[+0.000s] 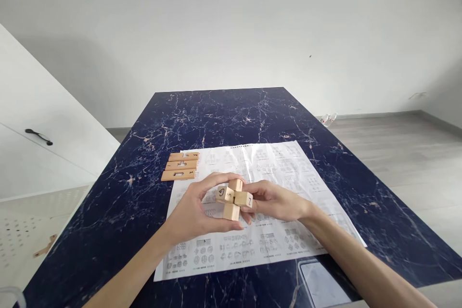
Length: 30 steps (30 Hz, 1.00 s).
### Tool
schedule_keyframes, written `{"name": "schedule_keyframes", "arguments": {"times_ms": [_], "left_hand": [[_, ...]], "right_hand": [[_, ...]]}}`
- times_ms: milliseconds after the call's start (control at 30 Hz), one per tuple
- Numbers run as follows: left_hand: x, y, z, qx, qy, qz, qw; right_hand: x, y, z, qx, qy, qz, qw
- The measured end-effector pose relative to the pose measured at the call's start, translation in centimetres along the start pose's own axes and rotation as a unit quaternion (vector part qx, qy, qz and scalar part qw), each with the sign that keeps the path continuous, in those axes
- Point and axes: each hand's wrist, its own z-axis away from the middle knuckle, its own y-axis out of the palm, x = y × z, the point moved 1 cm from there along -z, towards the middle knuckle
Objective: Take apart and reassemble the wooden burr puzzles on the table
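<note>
A small cluster of interlocked wooden puzzle pieces (234, 198), marked with handwritten numbers such as 1, 2, 3 and 6, is held above a printed sheet (281, 168). My left hand (197, 207) grips it from the left, thumb along the near side and fingers at the far side. From the right, my right hand (270, 199) pinches the piece marked 2, with some fingertips tucked underneath. Flat notched wooden pieces (178, 174), numbered on top, lie side by side on the sheet's upper left edge.
The dark blue marbled table (212, 115) narrows toward a white wall. Near its front edge lies a phone-like flat object (321, 281) under my right forearm. A white cabinet (46, 120) with a black handle stands left. Clear bottles (328, 119) show beyond the right edge.
</note>
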Motion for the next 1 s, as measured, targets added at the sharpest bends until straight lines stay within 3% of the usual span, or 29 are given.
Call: {"name": "schedule_keyframes", "arguments": {"times_ms": [200,433,767,867,1000], "left_hand": [[-0.6,0.0,0.0,-0.019,0.011,-0.015,1.000],[0.3,0.6,0.2,-0.102,-0.008,-0.010,0.995],[0.3,0.8,0.2,-0.071,-0.007,0.029,0.997],[0.2,0.7,0.2,-0.031,0.001,0.043,0.999],[0.1,0.6,0.2,0.028,0.008,0.061,0.998]], "right_hand": [[0.2,0.3,0.0,-0.023,0.000,0.017,1.000],[0.0,0.9,-0.2,-0.072,0.008,0.025,0.997],[0.4,1.6,0.1,-0.059,-0.015,0.113,0.992],[0.5,1.3,0.1,-0.021,-0.007,0.073,0.997],[0.4,1.1,0.0,0.096,-0.018,-0.053,0.994]]}}
